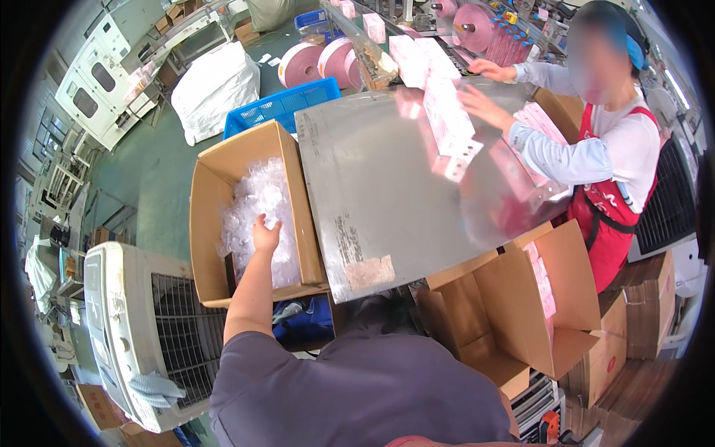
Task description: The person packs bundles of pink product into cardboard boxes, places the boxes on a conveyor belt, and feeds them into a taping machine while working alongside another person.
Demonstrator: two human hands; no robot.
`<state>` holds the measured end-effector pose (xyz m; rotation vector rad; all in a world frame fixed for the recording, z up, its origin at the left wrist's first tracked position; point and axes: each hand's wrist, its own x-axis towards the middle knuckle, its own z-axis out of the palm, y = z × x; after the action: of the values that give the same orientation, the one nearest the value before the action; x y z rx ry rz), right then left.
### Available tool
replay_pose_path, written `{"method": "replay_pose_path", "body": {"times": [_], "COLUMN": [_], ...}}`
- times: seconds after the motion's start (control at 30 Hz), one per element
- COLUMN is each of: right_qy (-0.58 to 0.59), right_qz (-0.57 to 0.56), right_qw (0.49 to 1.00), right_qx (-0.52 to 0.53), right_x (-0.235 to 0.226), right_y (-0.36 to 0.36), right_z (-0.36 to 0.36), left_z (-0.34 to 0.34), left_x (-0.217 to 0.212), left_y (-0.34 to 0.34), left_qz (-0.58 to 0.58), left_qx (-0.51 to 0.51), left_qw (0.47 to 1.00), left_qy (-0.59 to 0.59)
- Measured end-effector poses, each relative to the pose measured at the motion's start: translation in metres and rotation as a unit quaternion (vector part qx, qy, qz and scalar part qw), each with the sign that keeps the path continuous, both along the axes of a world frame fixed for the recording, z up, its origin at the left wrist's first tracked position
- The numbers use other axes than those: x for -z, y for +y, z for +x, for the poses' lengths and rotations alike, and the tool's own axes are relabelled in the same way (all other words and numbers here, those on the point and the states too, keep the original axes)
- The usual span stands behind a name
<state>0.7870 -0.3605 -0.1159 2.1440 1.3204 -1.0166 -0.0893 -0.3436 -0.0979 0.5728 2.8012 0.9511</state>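
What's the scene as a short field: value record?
left hand: fingers parted, at translucent crumpled plastic pieces; contact unclear
right hand: out of view
container: open brown cardboard box, holding those pieces
surface: grey metal tabletop, right of the box
co-worker's hands: by pink-and-white rectangular packages
behind box: blue plastic basket

Ctr: metal table [380,208], pack row [449,123] on its upper R part. L of table: open ctn [303,216] w/ plastic pcs [261,194] in it, L hand [266,235] over them. Behind ctn: crate [287,106], then sack [217,89], upper L. Co-worker [629,156] R of table. Lower R: open box [572,276] w/ packs in it.
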Motion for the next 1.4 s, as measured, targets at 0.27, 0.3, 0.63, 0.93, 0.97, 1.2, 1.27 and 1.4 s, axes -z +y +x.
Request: {"method": "replay_pose_path", "body": {"times": [0.27,0.3,0.63,0.93,0.97,1.2,1.27,1.4], "right_qy": [0.056,0.061,0.129,0.125,0.121,0.104,0.106,0.1], "right_qz": [-0.023,-0.022,-0.007,-0.004,-0.004,-0.001,0.001,0.015], "right_qw": [0.998,0.998,0.991,0.991,0.992,0.992,0.992,0.993], "right_qx": [-0.012,-0.008,-0.036,-0.044,-0.046,-0.066,-0.072,-0.059], "right_x": [-0.004,-0.004,0.032,0.052,0.053,0.055,0.058,0.055], "right_y": [0.015,0.013,-0.003,-0.007,-0.005,0.003,0.006,-0.008], "right_z": [0.018,0.019,0.055,0.063,0.06,0.051,0.049,0.042], "left_z": [-0.031,-0.031,-0.042,-0.001,0.002,0.023,0.027,0.036], "left_x": [0.027,0.026,0.0,-0.044,-0.047,-0.059,-0.06,-0.061], "left_y": [0.07,0.076,0.002,-0.045,-0.052,-0.078,-0.086,-0.061], "left_qz": [-0.111,-0.124,0.129,0.426,0.439,0.464,0.441,0.436], "left_qx": [-0.011,-0.013,-0.014,-0.111,-0.108,-0.103,-0.093,-0.106], "left_qw": [0.991,0.989,0.989,0.847,0.836,0.82,0.843,0.841], "left_qy": [-0.075,-0.08,-0.072,-0.297,-0.31,-0.319,-0.295,-0.303]}}
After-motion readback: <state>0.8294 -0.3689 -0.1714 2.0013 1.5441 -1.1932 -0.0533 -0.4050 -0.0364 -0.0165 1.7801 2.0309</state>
